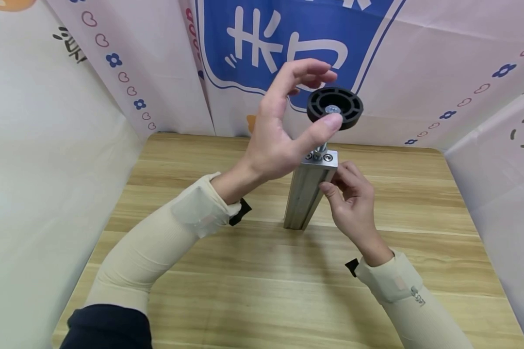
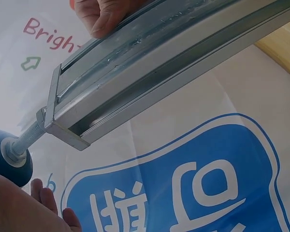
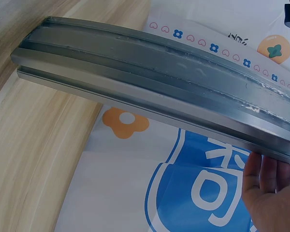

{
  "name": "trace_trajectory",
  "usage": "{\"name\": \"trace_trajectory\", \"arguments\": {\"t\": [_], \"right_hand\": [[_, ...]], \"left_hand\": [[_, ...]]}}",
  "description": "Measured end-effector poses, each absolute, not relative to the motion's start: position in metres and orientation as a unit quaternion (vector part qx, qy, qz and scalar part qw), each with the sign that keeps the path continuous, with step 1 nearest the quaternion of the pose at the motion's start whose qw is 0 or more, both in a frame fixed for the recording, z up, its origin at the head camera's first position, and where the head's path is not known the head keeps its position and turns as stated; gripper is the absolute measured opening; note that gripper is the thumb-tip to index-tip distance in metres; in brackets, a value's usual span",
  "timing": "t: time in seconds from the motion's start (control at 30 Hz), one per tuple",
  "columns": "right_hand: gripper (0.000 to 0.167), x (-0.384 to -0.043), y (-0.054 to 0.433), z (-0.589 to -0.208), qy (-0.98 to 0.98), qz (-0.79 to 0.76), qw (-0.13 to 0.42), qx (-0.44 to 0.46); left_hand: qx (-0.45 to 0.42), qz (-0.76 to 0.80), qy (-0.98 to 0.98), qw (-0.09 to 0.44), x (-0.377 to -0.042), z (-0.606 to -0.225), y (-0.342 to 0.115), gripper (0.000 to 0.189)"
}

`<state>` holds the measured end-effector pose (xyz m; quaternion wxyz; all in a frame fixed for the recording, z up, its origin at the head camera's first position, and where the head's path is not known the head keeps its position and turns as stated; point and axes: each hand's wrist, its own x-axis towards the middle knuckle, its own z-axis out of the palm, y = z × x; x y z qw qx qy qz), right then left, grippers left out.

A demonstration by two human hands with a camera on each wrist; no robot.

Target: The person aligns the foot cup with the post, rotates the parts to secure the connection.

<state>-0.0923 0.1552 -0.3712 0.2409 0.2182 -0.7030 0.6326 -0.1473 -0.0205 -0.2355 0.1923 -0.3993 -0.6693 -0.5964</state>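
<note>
On the table [image 1: 227, 300], a post [image 1: 304, 194] pinched by the right hand [image 1: 353, 208] could be bumped over by the spread left hand [image 1: 275, 138].

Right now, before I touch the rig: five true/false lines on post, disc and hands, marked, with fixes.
1. The metal post stands on end on the wooden table. True.
2. The black disc lies flat on the table. False: it sits above the post's top end, on a threaded bolt.
3. The right hand holds the post near its top. True.
4. The left hand is wrapped round the post's foot. False: it is up at the disc, fingers spread, thumb at the rim.
5. Screw heads show on the post's end plate. True.
</note>
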Motion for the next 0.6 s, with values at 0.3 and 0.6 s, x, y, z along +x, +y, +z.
{"name": "trace_trajectory", "arguments": {"t": [0.3, 0.6], "right_hand": [[0.039, -0.0927, 0.1554, -0.3726, -0.699, 0.634, 0.245, 0.222], [0.04, -0.0926, 0.1554, -0.3722, -0.702, 0.632, 0.245, 0.221]], "left_hand": [[-0.372, -0.579, -0.688, 0.229, -0.1452, -0.2337, -0.0174, 0.074], [-0.36, -0.574, -0.695, 0.24, -0.145, -0.2331, -0.0176, 0.075]]}}
